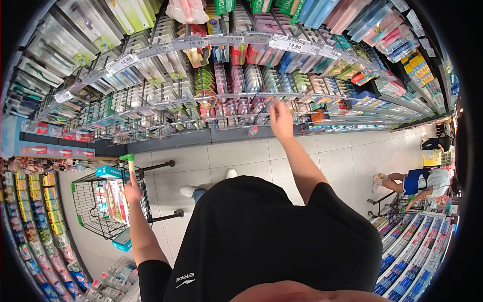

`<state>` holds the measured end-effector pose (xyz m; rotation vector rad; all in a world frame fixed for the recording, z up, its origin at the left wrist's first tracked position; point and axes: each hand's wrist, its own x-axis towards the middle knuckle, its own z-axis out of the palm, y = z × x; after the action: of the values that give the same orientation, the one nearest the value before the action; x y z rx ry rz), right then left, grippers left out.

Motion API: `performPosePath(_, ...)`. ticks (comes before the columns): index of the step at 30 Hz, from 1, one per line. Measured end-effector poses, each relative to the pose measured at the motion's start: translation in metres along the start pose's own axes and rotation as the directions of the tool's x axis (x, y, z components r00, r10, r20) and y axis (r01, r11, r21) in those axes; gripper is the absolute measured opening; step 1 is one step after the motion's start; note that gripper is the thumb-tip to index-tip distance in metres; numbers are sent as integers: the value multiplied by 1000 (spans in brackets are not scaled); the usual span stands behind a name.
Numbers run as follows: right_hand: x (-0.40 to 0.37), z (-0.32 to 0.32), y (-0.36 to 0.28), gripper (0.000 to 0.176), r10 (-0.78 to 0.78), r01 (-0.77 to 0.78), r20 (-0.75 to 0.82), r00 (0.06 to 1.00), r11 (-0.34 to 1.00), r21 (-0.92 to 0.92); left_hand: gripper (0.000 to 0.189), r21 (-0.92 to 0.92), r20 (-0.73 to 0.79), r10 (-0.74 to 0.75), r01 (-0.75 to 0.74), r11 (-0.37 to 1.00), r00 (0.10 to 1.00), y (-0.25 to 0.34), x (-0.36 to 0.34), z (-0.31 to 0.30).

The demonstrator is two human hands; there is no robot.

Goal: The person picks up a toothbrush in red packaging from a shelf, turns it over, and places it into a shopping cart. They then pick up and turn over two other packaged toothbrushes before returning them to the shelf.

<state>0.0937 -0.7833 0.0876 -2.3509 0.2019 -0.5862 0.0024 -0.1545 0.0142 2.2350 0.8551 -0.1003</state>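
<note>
My left hand is wrapped round the handle of a black wire shopping cart, pale with a green end. Boxes and packs lie in the cart, among them a teal box. On the other side, my right hand reaches out to the lower shelf rows, its fingers loosely bent and a little apart. Right by its fingertips hang packaged toothbrushes in pink and pale colours. Nothing clearly shows in its grasp.
Shelves of hanging packs with a price strip curve across the front. A small red-capped item is at the shelf base. Another person stands at the right beside a second cart. Racks of boxed goods line the lower right.
</note>
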Motion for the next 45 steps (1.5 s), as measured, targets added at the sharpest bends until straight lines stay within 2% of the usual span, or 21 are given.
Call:
performPosePath(2, -16, 4, 6, 26, 120, -129, 164, 979, 991, 41, 75, -15, 1, -4, 4, 1000, 1000, 1, 0, 1)
performPosePath(3, -10, 2, 2, 26, 124, -133, 163, 979, 990, 42, 75, -29, 2, -9, 9, 1000, 1000, 1, 0, 1)
performPosePath(4, 3, -2, -9, 33, -100, 100, 25, 995, 995, -7, 75, -23, 5, -6, 6, 1000, 1000, 1, 1, 1)
performPosePath(5, 16, -8, -21, 41, -324, 316, -95, 941, 945, -89, 75, -16, 19, -14, 14, 1000, 1000, -4, 3, 0)
performPosePath(7, 50, -23, -54, 56, -408, 390, -74, 910, 903, -182, 76, -5, 37, -14, 14, 1000, 999, -4, 3, 1)
performPosePath(9, 79, -25, -73, 59, -447, 407, -98, 889, 870, -276, 73, -6, -23, -34, 34, 999, 999, 9, -5, 0)
performPosePath(12, 106, -21, -90, 57, -461, 378, -159, 873, 845, -378, 73, -14, 3, -46, 46, 999, 999, -3, 5, 0)
performPosePath(18, 120, -9, -86, 53, -439, 353, -177, 881, 859, -371, 74, -33, 13, -41, 42, 999, 999, -9, 7, 2)
performPosePath(20, 121, -8, -83, 52, -442, 350, -179, 879, 852, -389, 75, -19, -18, 23, -23, 1000, 1000, -11, 6, 3)
performPosePath(25, 123, -11, -89, 50, -414, 300, -192, 890, 848, -438, 74, -14, 2, -5, 5, 1000, 1000, 3, -3, 0)
performPosePath(27, 129, -13, -89, 47, -462, 359, -159, 873, 827, -432, 73, -19, 12, -3, 3, 1000, 1000, 4, -3, 0)
performPosePath(33, 138, -15, -90, 44, -402, 344, -90, 911, 863, -371, 73, -24, 20, -33, 33, 999, 999, 6, -1, -1)
performPosePath(37, 133, -17, -95, 44, -408, 337, -107, 907, 853, -399, 74, -28, 14, -22, 23, 999, 1000, 0, 1, -1)
performPosePath(39, 124, -22, -99, 41, -512, 405, -198, 836, 819, -407, 74, -42, 21, -14, 15, 999, 1000, -3, 2, 0)
performPosePath(40, 114, -23, -95, 41, -513, 406, -198, 835, 818, -408, 74, -41, 20, -11, 12, 999, 1000, -3, 3, 0)
performPosePath(42, 81, -21, -74, 40, -561, 506, -200, 804, 820, -266, 74, -49, 18, -8, 9, 999, 1000, -2, 4, 1)
performPosePath(44, 20, -4, -27, 39, -519, 503, -19, 855, 837, -216, 73, -37, -5, 12, -12, 999, 1000, -2, 2, 1)
performPosePath(45, -21, 14, 12, 23, -426, 437, 99, 899, 877, -201, 73, -37, -10, 10, -10, 999, 1000, -2, -1, 0)
